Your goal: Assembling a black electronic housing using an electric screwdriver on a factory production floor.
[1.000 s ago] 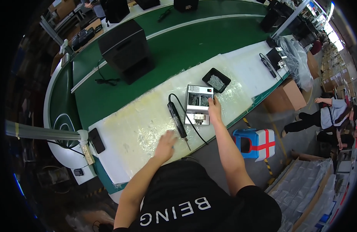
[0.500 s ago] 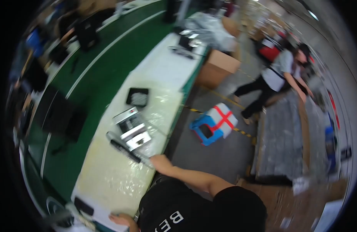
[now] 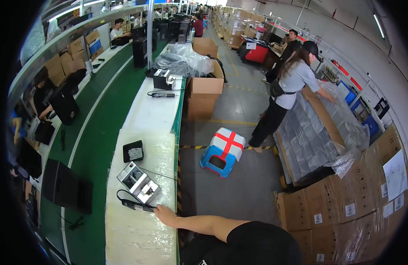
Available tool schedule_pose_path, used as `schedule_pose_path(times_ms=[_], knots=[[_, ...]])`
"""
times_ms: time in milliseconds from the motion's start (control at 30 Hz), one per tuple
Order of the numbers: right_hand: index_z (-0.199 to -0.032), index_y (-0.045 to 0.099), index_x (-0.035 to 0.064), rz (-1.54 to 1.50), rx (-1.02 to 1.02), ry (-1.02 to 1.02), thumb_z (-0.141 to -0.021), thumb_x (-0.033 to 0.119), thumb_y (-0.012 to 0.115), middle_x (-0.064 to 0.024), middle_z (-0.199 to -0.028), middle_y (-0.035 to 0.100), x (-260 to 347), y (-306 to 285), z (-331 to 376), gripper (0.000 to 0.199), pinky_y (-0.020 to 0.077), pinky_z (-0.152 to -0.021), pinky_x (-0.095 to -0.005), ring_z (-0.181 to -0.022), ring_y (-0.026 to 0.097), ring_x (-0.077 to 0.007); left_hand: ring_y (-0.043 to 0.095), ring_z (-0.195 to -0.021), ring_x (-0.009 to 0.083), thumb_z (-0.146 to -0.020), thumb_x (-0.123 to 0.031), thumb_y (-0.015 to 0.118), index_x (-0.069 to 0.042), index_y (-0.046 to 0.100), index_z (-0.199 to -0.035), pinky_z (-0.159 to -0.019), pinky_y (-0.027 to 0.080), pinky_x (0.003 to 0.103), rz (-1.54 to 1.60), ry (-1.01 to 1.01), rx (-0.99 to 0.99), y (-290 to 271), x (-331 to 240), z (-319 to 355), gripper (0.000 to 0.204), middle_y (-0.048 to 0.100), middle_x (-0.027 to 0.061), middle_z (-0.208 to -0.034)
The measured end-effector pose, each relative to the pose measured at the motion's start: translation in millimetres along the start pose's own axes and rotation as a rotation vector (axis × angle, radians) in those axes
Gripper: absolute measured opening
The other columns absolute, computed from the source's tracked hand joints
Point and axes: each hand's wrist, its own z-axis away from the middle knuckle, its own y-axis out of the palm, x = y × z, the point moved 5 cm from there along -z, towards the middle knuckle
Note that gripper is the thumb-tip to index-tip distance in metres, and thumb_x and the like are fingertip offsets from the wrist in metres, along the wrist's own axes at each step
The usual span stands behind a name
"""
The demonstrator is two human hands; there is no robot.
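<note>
My right hand reaches across the wrapped worktop, its fingers closed at the near end of a black electric screwdriver. A looped black cord rises from the tool's other end. Just beyond it stands a silver and black screw feeder, tilted in the view. Farther along the worktop is a black square tray with small silver screws in it. My left hand is out of view.
A second screw feeder and screwdriver sit farther up the bench. Left runs a green conveyor. On the floor are a blue and white stool and an open carton. A person leans over wrapped goods at right.
The view has swung upright and shows more of the aisle. My left hand, earlier resting at the near bench edge, has left the view. My right hand remains by the screwdriver.
</note>
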Motion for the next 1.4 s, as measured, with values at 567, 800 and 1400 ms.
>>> schedule_pose_path(times_ms=[567, 800, 1400], knots=[[-0.133, 0.046, 0.0021, 0.347, -0.171, -0.084, -0.081, 0.009, 0.055, -0.0188, -0.127, 0.048, 47, 5, 4, 0.053, 0.0383, -0.098, -0.0499, -0.118, 0.046, -0.0343, 0.058, -0.109, 0.0374, -0.092, -0.014, 0.044, 0.001, 0.062, -0.115, -0.092, 0.046, 0.049, -0.198, 0.254, 0.785, -51, -10, 0, 0.033, 0.06, 0.0242, -0.118], [-0.135, 0.043, -0.0012, 0.085, 0.313, -0.532, -0.086, 0.012, 0.053, -0.0184, -0.144, 0.036, 97, 74, 19, 0.052, 0.0275, -0.112, -0.0483, -0.139, 0.029, -0.0319, 0.061, -0.105, 0.0375, -0.092, -0.014, 0.043, 0.001, 0.066, -0.111, -0.09, 0.048, 0.05, -0.152, 0.247, 1.124, -113, -36, 36, 0.033, 0.062, 0.0242, -0.115], [-0.124, 0.047, -0.0052, 0.22, 0.287, -0.535, -0.078, 0.026, 0.052, -0.0233, -0.135, 0.041, 90, 88, 19, 0.056, 0.0241, -0.105, -0.0607, -0.131, 0.034, -0.0396, 0.058, -0.111, 0.0378, -0.088, -0.012, 0.051, -0.003, 0.061, -0.115, -0.093, 0.047, 0.046, 0.607, -0.778, 0.717, -299, -20, 3, 0.03, 0.061, 0.0249, -0.116]])
